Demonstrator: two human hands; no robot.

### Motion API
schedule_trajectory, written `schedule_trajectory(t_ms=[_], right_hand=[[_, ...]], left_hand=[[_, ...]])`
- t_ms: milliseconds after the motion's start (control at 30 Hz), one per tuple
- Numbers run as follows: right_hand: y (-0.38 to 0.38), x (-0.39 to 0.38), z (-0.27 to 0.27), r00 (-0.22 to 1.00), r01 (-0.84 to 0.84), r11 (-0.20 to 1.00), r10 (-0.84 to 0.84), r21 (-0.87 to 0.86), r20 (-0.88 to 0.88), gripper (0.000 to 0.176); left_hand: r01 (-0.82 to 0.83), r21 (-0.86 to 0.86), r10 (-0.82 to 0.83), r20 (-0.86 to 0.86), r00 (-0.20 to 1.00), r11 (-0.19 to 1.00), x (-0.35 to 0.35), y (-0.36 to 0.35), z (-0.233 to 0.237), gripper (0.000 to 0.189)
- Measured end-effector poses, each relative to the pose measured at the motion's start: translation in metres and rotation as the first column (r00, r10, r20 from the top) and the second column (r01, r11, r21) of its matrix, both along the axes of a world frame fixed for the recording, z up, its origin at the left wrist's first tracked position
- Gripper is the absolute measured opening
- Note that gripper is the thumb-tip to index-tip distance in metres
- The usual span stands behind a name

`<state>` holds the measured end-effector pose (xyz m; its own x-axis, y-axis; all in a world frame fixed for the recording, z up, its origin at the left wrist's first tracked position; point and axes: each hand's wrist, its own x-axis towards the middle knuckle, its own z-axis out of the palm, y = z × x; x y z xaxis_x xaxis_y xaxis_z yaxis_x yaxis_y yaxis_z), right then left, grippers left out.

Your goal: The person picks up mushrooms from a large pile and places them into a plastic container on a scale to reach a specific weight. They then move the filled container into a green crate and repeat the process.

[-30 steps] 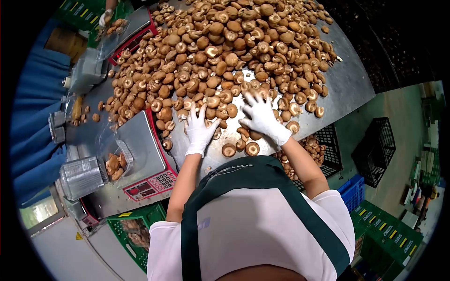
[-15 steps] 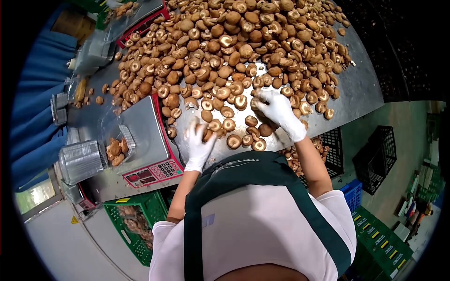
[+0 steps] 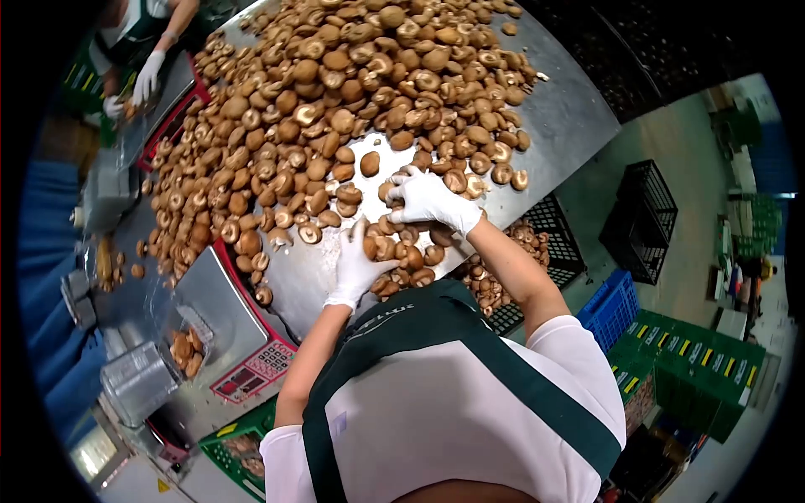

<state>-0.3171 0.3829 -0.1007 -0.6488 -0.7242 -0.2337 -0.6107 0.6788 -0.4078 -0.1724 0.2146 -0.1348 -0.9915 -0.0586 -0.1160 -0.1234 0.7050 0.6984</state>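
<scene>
Brown mushrooms (image 3: 335,92) lie heaped across the metal table (image 3: 553,117). My left hand (image 3: 356,267), in a white glove, rests at the left side of a small cluster of mushrooms (image 3: 409,256) by the table's near edge, fingers apart. On the far right side of that cluster is my right hand (image 3: 428,201), also white-gloved, with its fingers curved over mushrooms; whether it grips one is hidden. Left of my left hand stands a red-edged scale (image 3: 251,369) with an open clear tray holding mushrooms (image 3: 186,350).
Stacked clear trays (image 3: 138,381) stand beyond the scale. Below the table's right edge sits a black crate (image 3: 558,243) of mushrooms. Green crates (image 3: 688,360), a blue crate (image 3: 605,306) and black crates (image 3: 641,222) are on the right. A co-worker's gloved hand (image 3: 148,77) shows at upper left.
The view has turned and shifted, bringing a co-worker into sight. My hands have come closer together, and the mushrooms between them are bunched more tightly near the edge.
</scene>
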Motion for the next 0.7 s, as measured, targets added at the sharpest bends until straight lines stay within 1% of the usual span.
schedule_trajectory(t_ms=[67, 100, 133, 200, 267, 300, 333, 367, 400, 467, 500, 533, 567, 600, 633, 667, 700], right_hand=[[0.022, 0.004, 0.003, 0.999, -0.037, 0.999, 0.037, 0.005, 0.002, 0.044], [0.032, 0.009, 0.009, 0.998, -0.052, 0.999, 0.052, 0.002, -0.023, 0.043], [0.042, 0.016, 0.022, 0.997, -0.068, 0.995, 0.071, 0.075, -0.030, 0.042], [0.067, 0.024, 0.024, 0.998, 0.038, 0.979, -0.028, 0.201, -0.052, 0.038], [0.102, 0.025, 0.023, 0.992, 0.120, 0.987, -0.123, 0.109, 0.028, 0.035], [0.117, 0.026, 0.021, 0.987, 0.137, 0.978, -0.148, 0.160, 0.059, 0.030], [0.129, 0.029, 0.026, 0.989, 0.141, 0.981, -0.146, 0.133, 0.025, 0.032], [0.136, 0.029, 0.032, 0.978, 0.166, 0.945, -0.194, 0.281, 0.075, 0.033], [0.142, 0.026, 0.041, 0.963, 0.176, 0.888, -0.245, 0.424, 0.115, 0.034], [0.155, 0.020, 0.052, 0.936, 0.178, 0.802, -0.316, 0.570, 0.153, 0.039], [0.159, 0.018, 0.063, 0.937, 0.178, 0.756, -0.326, 0.630, 0.127, 0.040], [0.170, 0.013, 0.064, 0.940, 0.203, 0.739, -0.332, 0.642, 0.085, 0.038], [0.178, 0.008, 0.066, 0.924, 0.274, 0.755, -0.378, 0.596, 0.054, 0.036], [0.183, 0.002, 0.068, 0.905, 0.343, 0.765, -0.424, 0.546, 0.025, 0.033], [0.180, -0.006, 0.075, 0.871, 0.419, 0.758, -0.491, 0.499, 0.013, 0.029], [0.185, -0.015, 0.063, 0.847, 0.488, 0.781, -0.532, 0.390, 0.004, 0.026], [0.178, -0.020, 0.067, 0.833, 0.544, 0.788, -0.549, 0.288, -0.073, 0.027]], left_hand=[[0.133, 0.014, -0.133, 0.056, 0.989, 0.991, -0.018, 0.023, 0.014, 0.101], [0.193, 0.066, -0.198, 0.093, 0.976, 0.979, -0.025, 0.035, 0.015, 0.102], [0.247, 0.116, -0.261, 0.125, 0.957, 0.962, -0.032, 0.046, 0.016, 0.102], [0.347, 0.143, -0.366, 0.138, 0.920, 0.927, -0.038, 0.069, 0.012, 0.104], [0.441, 0.163, -0.468, 0.214, 0.857, 0.883, -0.049, 0.090, 0.020, 0.106], [0.508, 0.208, -0.543, 0.185, 0.819, 0.836, -0.054, 0.098, 0.014, 0.106], [0.570, 0.249, -0.613, 0.154, 0.775, 0.783, -0.057, 0.105, 0.012, 0.107], [0.616, 0.299, -0.672, 0.142, 0.726, 0.729, -0.059, 0.112, 0.011, 0.106], [0.658, 0.314, -0.710, 0.080, 0.700, 0.684, -0.059, 0.118, 0.014, 0.100], [0.733, 0.342, -0.741, -0.136, 0.657, 0.588, -0.061, 0.125, 0.013, 0.089], [0.673, 0.494, -0.729, -0.110, 0.676, 0.550, -0.063, 0.120, 0.026, 0.086], [0.596, 0.631, -0.722, -0.080, 0.688, 0.497, -0.066, 0.110, 0.046, 0.082], [0.535, 0.659, -0.681, -0.046, 0.731, 0.529, -0.068, 0.099, 0.055, 0.081], [0.412, 0.680, -0.595, 0.045, 0.802, 0.607, -0.069, 0.083, 0.070, 0.077], [0.463, 0.543, -0.503, -0.086, 0.860, 0.700, -0.068, 0.066, 0.068, 0.071], [0.361, 0.475, -0.408, -0.005, 0.913, 0.802, -0.066, 0.049, 0.057, 0.066], [0.257, 0.344, -0.338, 0.202, 0.919, 0.903, -0.063, 0.034, 0.064, 0.067]])
